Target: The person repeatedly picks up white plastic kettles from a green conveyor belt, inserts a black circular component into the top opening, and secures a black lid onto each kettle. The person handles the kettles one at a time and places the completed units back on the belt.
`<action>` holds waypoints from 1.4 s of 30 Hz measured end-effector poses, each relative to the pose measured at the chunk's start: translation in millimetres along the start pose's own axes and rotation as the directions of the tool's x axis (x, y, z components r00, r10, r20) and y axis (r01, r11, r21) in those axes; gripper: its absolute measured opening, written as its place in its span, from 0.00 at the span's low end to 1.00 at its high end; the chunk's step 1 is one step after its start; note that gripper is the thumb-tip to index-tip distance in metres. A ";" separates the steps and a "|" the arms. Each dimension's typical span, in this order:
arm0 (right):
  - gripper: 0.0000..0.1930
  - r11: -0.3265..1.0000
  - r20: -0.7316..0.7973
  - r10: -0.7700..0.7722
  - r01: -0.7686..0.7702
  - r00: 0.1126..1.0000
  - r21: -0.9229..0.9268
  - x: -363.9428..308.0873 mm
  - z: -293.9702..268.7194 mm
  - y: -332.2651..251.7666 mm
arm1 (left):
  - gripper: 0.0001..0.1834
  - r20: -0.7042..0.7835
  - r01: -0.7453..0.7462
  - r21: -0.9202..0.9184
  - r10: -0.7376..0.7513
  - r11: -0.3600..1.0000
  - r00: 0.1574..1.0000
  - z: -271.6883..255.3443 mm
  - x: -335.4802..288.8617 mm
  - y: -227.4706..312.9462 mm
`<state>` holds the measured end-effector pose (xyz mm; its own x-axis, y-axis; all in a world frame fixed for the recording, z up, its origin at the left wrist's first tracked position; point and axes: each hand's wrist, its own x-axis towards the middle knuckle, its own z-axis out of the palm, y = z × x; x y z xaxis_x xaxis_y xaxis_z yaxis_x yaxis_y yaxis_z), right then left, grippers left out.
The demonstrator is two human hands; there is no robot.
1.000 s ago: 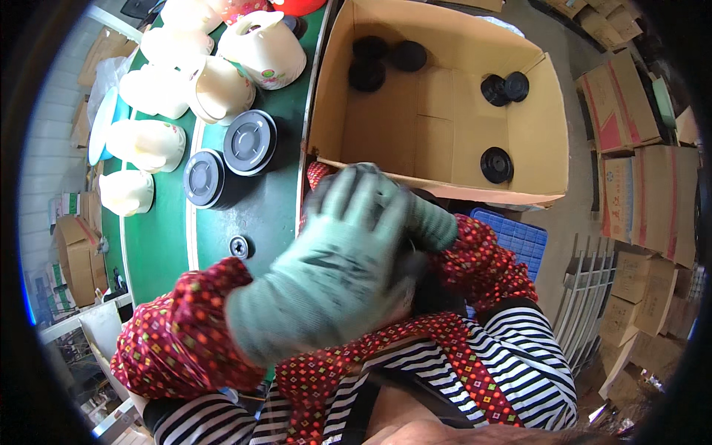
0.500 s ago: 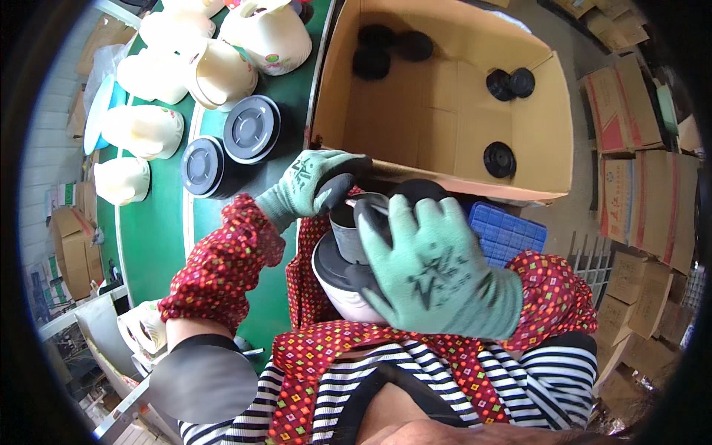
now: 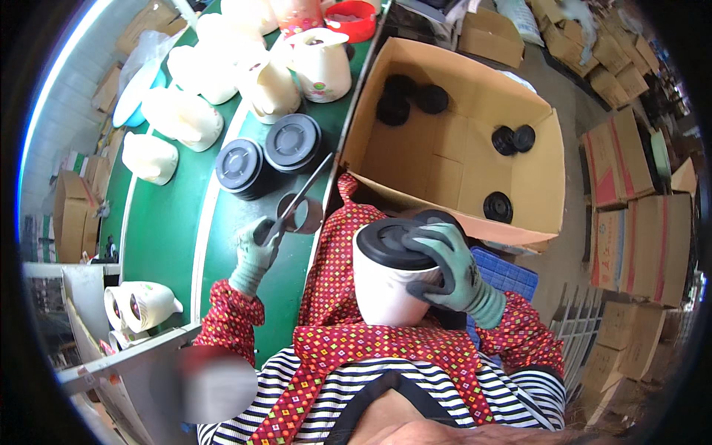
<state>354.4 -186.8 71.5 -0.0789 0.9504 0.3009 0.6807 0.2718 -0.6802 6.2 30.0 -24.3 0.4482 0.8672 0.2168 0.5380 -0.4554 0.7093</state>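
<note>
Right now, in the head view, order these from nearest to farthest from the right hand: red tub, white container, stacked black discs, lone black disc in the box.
1. White container: left, touching the right hand.
2. Lone black disc: in the box, near right corner.
3. Stacked black discs: left, on the table.
4. Red tub: top, farthest.

Not one word comes up clear here; over on the right, a tan carton (image 3: 610, 248) carries small reddish print down its side, the characters too small and blurred to make out; just above it, another carton (image 3: 619, 159) shows a red printed band with a paler mark, nothing legible in it; and on the green-gloved right hand (image 3: 449, 268), the back sits nearly edge-on, any print there too slanted to read.
</note>
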 end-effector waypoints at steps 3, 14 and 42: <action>0.27 0.999 -0.265 -0.034 0.035 0.964 -0.002 1.2 19.3 8.6 | 0.10 -0.014 0.187 0.313 -0.193 0.931 0.981 -5.9 -55.4 -61.0; 0.16 0.668 -0.265 0.545 -0.221 0.795 0.711 63.0 14.5 28.2 | 0.55 0.075 -0.051 -0.152 0.063 0.987 0.995 -30.2 -80.3 7.5; 0.23 0.961 0.095 -0.007 -0.020 0.995 0.276 82.9 195.1 -1.2 | 0.55 -0.627 0.506 0.014 -0.387 0.863 0.676 -150.7 68.1 -227.7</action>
<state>205.0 -78.9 -33.1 -0.1526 0.9585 0.2407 0.4543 0.2843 -0.8443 -193.3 223.1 -69.9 -0.3524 0.8889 0.2928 0.7005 0.0430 0.7124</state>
